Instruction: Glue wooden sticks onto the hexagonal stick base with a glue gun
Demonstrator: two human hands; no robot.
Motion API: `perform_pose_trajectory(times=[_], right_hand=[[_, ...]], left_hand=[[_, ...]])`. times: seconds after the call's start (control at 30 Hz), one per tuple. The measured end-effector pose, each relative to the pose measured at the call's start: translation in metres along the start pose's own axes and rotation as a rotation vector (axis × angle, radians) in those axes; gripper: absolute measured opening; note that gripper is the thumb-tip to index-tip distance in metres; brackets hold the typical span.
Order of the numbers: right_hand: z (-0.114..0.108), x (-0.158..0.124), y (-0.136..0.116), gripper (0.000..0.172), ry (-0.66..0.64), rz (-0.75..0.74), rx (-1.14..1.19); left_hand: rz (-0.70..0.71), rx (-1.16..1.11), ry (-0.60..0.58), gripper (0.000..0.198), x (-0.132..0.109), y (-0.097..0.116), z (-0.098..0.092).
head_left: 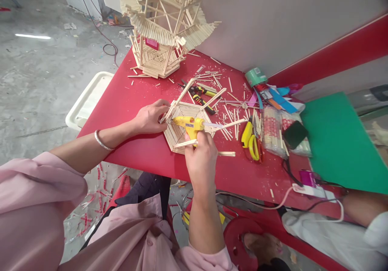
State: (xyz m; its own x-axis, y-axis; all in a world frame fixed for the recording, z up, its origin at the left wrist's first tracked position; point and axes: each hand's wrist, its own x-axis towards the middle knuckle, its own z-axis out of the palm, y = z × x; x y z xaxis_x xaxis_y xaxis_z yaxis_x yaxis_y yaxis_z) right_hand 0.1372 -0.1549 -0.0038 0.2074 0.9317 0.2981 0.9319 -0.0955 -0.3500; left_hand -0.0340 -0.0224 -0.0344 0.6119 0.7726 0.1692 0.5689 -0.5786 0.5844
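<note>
right hand (201, 151)'s got its fingers wrapped round a yellow glue gun (185, 122), nozzle right at the left rim of a hexagonal stick frame (171, 135). left hand (153, 117) is pinching that rim. frame's sitting near the table (136, 153)'s front edge, stick pagoda (154, 30) at the far left corner.

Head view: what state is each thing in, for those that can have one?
Left hand: gripping the stick base at its edge.
Right hand: closed around the glue gun.
Glue gun: held, glue stick protruding behind; whether hot, cannot tell.
Stick base: flat on the table.
Pliers: lying down, handles spread.
Yellow-handled tool: lying down.
Pagoda model: upright.
Loose sticks: scattered.
</note>
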Motion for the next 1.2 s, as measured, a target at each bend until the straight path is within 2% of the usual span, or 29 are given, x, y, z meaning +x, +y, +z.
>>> perform_pose_trajectory(times=[0.1, 0.27, 0.6, 0.93, 1.2], right_hand=[[-0.001, -0.0032, 0.0016, 0.02, 0.028, -0.017, 0.012], [-0.0014, -0.0051, 0.0014, 0.024, -0.007, -0.02, 0.017], [0.0017, -0.0042, 0.0023, 0.018, 0.004, -0.012, 0.02], [-0.0031, -0.0043, 0.0053, 0.015, 0.066, -0.017, 0.02], [-0.0009, -0.003, 0.0013, 0.016, 0.001, -0.012, 0.009]], left_hand=[[-0.004, -0.003, -0.005, 0.028, 0.0003, -0.0005, 0.0], [-0.014, -0.001, -0.015, 0.027, 0.0006, -0.0004, -0.0002], [-0.002, -0.004, -0.003, 0.028, 0.0002, -0.0003, 0.0001], [-0.004, -0.006, -0.001, 0.028, 0.0003, -0.0006, 0.0008], [0.006, -0.005, -0.002, 0.028, 0.0001, -0.0011, 0.0006]])
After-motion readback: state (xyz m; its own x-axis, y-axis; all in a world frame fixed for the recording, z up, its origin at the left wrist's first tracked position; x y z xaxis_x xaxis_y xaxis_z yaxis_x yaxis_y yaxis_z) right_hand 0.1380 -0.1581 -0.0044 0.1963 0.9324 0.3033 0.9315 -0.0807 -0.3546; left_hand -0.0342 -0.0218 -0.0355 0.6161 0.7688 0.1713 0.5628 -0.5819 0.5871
